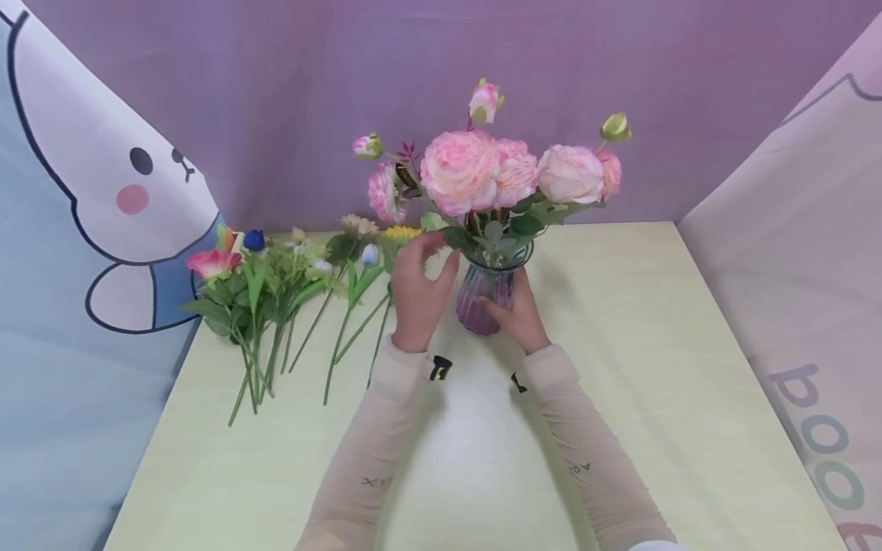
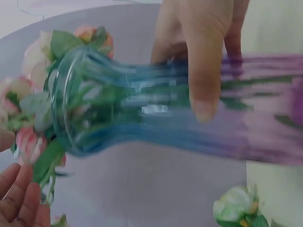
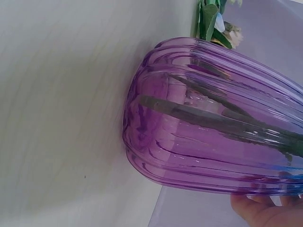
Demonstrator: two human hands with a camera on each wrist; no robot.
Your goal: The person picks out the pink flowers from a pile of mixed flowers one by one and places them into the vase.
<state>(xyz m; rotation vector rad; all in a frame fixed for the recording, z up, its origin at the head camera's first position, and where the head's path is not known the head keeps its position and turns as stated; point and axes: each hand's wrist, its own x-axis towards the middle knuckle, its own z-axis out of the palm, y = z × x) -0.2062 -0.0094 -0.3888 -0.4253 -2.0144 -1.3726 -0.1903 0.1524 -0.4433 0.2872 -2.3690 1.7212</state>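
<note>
A ribbed glass vase, purple below and bluish at its flared mouth, stands with its base at the tabletop. My right hand grips its side; in the left wrist view that hand's thumb lies across the glass. Pink artificial peonies with buds and leaves rise from the vase. Dark stems show through the purple glass in the right wrist view. My left hand is raised left of the mouth, fingers apart and loosely bent beside the leaves. Nothing shows in its grasp.
Loose artificial flowers lie at the table's left: a pink rose, a blue flower, a pale tulip and several others, stems toward the front. A purple cloth hangs behind the pale table, with printed cloths at both sides.
</note>
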